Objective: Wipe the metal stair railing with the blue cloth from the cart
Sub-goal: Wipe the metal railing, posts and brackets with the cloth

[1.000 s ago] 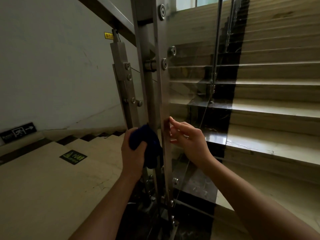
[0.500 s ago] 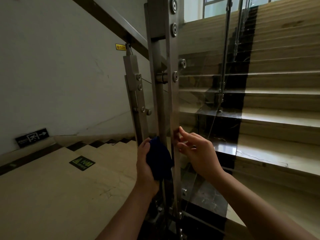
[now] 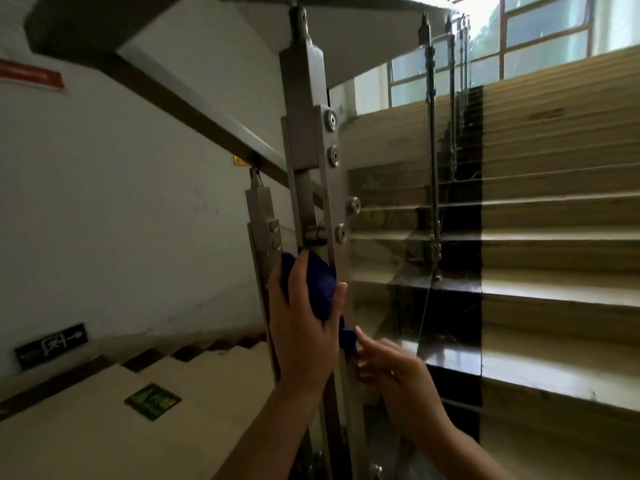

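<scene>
The blue cloth [image 3: 320, 284] is bunched against the near metal post [image 3: 308, 140] of the stair railing, just below a round connector [image 3: 313, 233] on that post. It is clamped in the left hand [image 3: 301, 327], whose fingers are wrapped round the wad, with the thumb on its right side. A loose tail of the cloth hangs down to the right, and it is met by the fingertips of the right hand [image 3: 394, 372], which is loosely curled; whether the tail is actually pinched cannot be told.

Compared with half a second and a second ago, the cloth has been carried higher up the post, and the right hand, previously level with the cloth at the post's edge, now sits below it. The view has also been tilted upward, so the sloping handrail [image 3: 194, 109] and the window [image 3: 540, 39] are now seen. This is judged to mean that an upward wiping stroke on the post is under way, with the upper post and handrail probably still to be done.

One cloth and two hands are counted. Two metal posts are seen close by, the second [image 3: 259, 216] further left, with thinner ones farther right behind the glass panel [image 3: 388, 258]. Four round fixings [image 3: 329, 117] are counted on the near post's plate. Two signs lie low on the left: one on the wall [image 3: 50, 344], one on the floor [image 3: 152, 400].
</scene>
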